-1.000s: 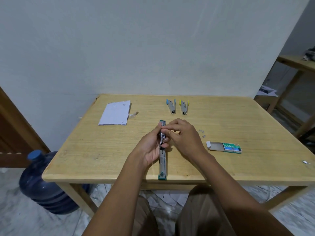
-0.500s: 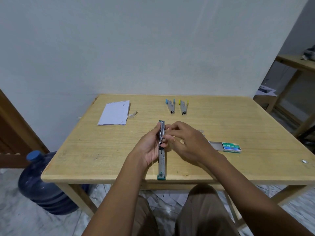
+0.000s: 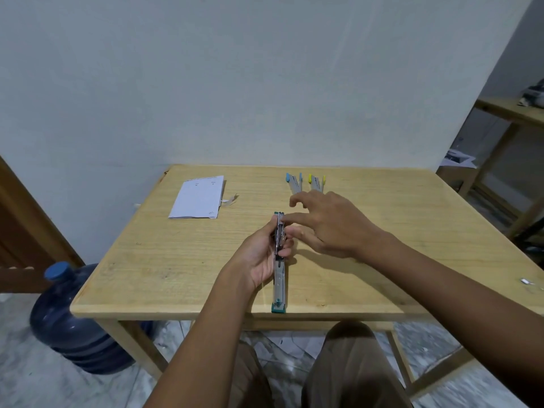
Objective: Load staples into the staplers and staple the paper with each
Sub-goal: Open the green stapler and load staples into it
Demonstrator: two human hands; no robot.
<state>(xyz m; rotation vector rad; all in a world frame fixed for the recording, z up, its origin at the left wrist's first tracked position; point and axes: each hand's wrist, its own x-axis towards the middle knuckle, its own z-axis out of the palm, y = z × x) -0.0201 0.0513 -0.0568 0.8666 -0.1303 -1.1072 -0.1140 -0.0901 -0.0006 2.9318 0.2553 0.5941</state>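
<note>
1. Your left hand (image 3: 259, 259): curled round the middle of the green stapler (image 3: 279, 285), thumb on its left flank, fingers wrapped to its right.

2. Your right hand (image 3: 328, 228): fingers spread and straight, holding nothing. The forefinger tip reaches left and touches the green stapler's far end. You cannot tell whether a staple strip sits in the channel.

3. Green stapler: opened out long, axis running straight away from you. Its near end is at the counter (image 3: 176, 260) edge and its far end lies between your two hands. Judgement: the left hand steadies it, and the coming move likely works along that axis from the far end.

4. Blue stapler (image 3: 294, 184) and yellow stapler (image 3: 317, 184): side by side beyond the green stapler's far end, slightly right, nearer your right hand.

5. Paper (image 3: 198, 198): beyond and left of the green stapler, well apart from it, on your left hand's side.
</note>
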